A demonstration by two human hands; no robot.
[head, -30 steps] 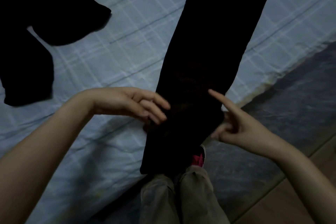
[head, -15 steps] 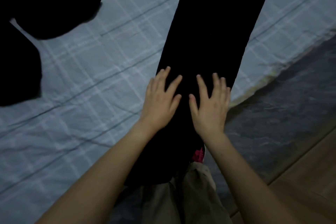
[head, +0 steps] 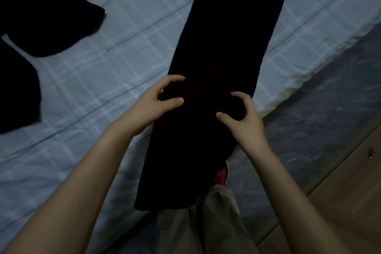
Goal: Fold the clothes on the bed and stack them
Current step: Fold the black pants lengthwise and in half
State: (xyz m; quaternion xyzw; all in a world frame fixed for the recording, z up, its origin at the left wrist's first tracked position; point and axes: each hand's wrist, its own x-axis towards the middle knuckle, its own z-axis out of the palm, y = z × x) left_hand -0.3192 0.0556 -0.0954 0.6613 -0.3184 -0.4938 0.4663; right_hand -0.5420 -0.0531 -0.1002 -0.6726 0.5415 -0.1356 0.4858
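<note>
The left hand (head: pixel 158 99) and the right hand (head: pixel 246 119) each have a grip on the black garment (head: pixel 222 37), pinching a fold between thumb and curled fingers. The garment lies stretched across the bed (head: pixel 103 80), its end hanging over the near edge. Other dark clothes (head: pixel 41 16) lie at the far left.

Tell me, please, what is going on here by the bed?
A person stands at the bed's edge with a long black garment laid across the checked sheet, its near end hanging over the side. The left hand and the right hand each pinch its cloth, one at either edge. More dark clothing lies at the far left, apart from it.
</note>
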